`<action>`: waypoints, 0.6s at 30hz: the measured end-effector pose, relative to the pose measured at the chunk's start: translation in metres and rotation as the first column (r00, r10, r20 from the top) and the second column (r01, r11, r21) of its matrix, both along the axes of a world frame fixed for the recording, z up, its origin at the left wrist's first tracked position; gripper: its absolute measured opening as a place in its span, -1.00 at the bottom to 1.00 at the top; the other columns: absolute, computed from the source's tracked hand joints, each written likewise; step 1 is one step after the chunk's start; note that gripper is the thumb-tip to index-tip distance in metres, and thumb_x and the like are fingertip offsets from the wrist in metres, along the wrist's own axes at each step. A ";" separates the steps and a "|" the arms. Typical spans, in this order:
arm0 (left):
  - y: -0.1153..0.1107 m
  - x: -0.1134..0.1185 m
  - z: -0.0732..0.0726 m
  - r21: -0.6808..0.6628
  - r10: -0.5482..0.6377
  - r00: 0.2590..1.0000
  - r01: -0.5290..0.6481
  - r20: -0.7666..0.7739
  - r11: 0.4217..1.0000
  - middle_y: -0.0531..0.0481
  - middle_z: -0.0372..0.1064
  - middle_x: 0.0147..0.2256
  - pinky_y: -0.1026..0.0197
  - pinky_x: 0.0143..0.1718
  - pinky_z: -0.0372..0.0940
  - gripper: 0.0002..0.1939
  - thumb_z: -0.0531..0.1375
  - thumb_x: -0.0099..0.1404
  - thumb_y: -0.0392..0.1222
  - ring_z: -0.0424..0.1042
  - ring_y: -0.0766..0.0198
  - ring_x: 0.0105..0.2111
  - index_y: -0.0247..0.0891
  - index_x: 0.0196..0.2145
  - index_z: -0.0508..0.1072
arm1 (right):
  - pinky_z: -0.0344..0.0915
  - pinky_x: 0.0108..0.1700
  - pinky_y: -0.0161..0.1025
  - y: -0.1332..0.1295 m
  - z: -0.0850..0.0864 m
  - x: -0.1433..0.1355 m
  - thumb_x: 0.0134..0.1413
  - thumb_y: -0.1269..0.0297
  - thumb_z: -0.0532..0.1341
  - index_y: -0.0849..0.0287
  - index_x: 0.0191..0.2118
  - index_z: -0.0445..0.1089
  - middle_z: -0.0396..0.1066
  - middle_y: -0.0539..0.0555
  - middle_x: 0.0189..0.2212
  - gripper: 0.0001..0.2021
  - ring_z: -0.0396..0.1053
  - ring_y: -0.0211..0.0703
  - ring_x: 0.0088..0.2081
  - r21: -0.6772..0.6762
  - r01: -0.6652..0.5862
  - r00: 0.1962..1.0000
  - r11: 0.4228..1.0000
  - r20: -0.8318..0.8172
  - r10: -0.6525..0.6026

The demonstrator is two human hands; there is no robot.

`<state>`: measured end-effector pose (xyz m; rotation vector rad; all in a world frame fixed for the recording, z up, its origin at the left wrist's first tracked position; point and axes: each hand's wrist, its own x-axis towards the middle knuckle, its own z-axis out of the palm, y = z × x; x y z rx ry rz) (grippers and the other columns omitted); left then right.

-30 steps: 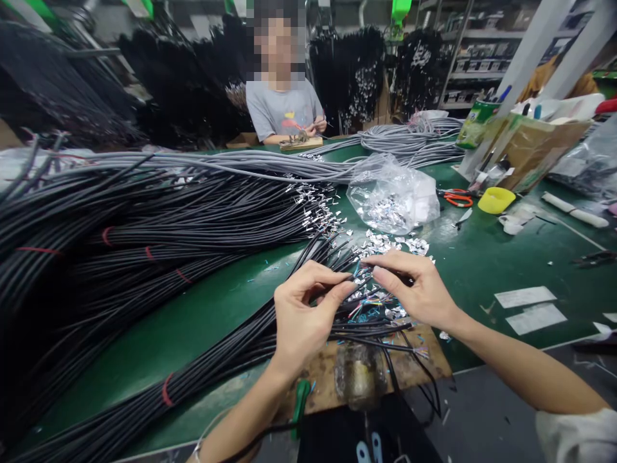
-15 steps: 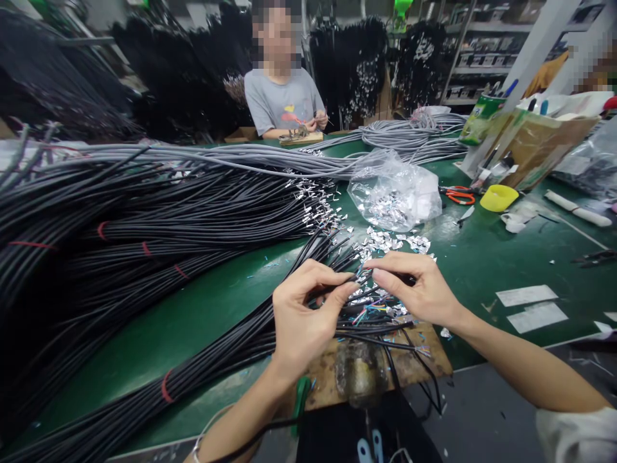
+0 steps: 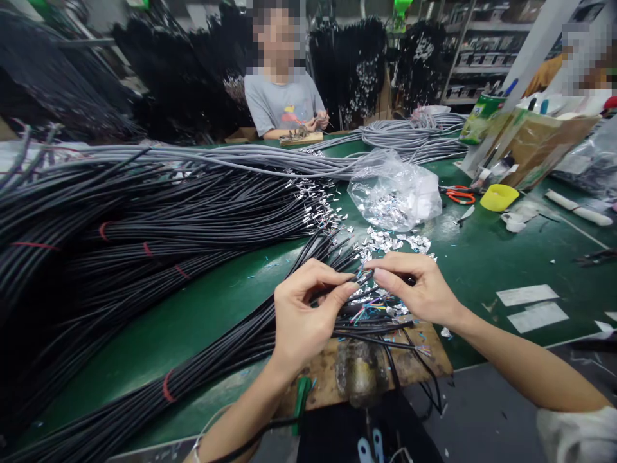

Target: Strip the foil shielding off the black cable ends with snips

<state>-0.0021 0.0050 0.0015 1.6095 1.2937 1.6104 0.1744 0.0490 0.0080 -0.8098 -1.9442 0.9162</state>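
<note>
My left hand (image 3: 308, 308) pinches a black cable near its stripped end between thumb and forefinger. Facing it, my right hand (image 3: 417, 286) has thumb and forefinger closed on the thin wires at the same cable's end. Below both hands lie more black cables (image 3: 241, 344) in a bundle tied with a red band (image 3: 168, 386). Their bared coloured wires (image 3: 369, 310) fan out under my right hand. Bits of silvery foil (image 3: 385, 241) are scattered just beyond my fingers.
Large bundles of black cable (image 3: 216, 218) and grey cable (image 3: 231, 157) fill the left. A plastic bag (image 3: 395, 193) of scraps, orange-handled scissors (image 3: 460, 195) and a yellow ring (image 3: 500, 197) lie on the green table (image 3: 482, 251). A wooden board (image 3: 322, 379) sits in front. A person (image 3: 284, 103) works opposite.
Almost nothing differs. Both hands keep their pinch, with only a slight shift of the fingers at the cable end.
</note>
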 end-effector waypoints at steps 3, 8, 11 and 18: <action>-0.001 0.001 -0.001 0.037 0.021 0.999 -0.020 -0.041 0.999 0.04 0.38 -0.54 0.32 -0.55 0.18 -0.97 0.32 0.06 -0.28 0.31 0.35 -0.51 -0.24 -0.50 0.53 | 0.27 -0.35 -0.27 -0.001 0.000 0.000 0.12 0.24 0.18 0.14 -0.22 0.54 0.51 0.06 -0.39 -0.79 0.38 -0.25 -0.40 0.013 -0.020 1.000 1.000 0.001 0.020; -0.002 0.001 -0.001 0.081 0.044 0.995 -0.036 -0.095 0.996 0.04 0.40 -0.52 0.31 -0.51 0.20 -0.97 0.31 0.07 -0.32 0.32 0.35 -0.50 -0.25 -0.48 0.52 | 0.26 -0.37 -0.29 -0.001 -0.001 0.000 0.12 0.26 0.18 0.16 -0.22 0.54 0.51 0.06 -0.40 -0.79 0.36 -0.28 -0.43 0.013 -0.037 0.999 0.999 -0.006 0.037; -0.002 0.001 0.000 0.086 0.041 0.994 -0.032 -0.104 0.996 0.04 0.40 -0.52 0.32 -0.50 0.21 -0.96 0.31 0.08 -0.33 0.32 0.36 -0.50 -0.25 -0.48 0.52 | 0.24 -0.40 -0.30 -0.001 -0.001 0.000 0.13 0.25 0.18 0.16 -0.22 0.54 0.49 0.05 -0.42 -0.79 0.33 -0.30 -0.46 -0.023 -0.032 0.999 0.999 -0.010 0.032; -0.003 0.001 0.000 0.099 0.048 0.990 -0.035 -0.136 0.994 0.05 0.38 -0.51 0.32 -0.50 0.20 -0.96 0.29 0.10 -0.34 0.31 0.37 -0.49 -0.25 -0.46 0.51 | 0.21 -0.42 -0.32 0.000 0.000 -0.001 0.12 0.25 0.19 0.19 -0.23 0.54 0.48 0.05 -0.44 -0.79 0.31 -0.32 -0.47 -0.020 -0.028 1.000 0.999 -0.002 0.028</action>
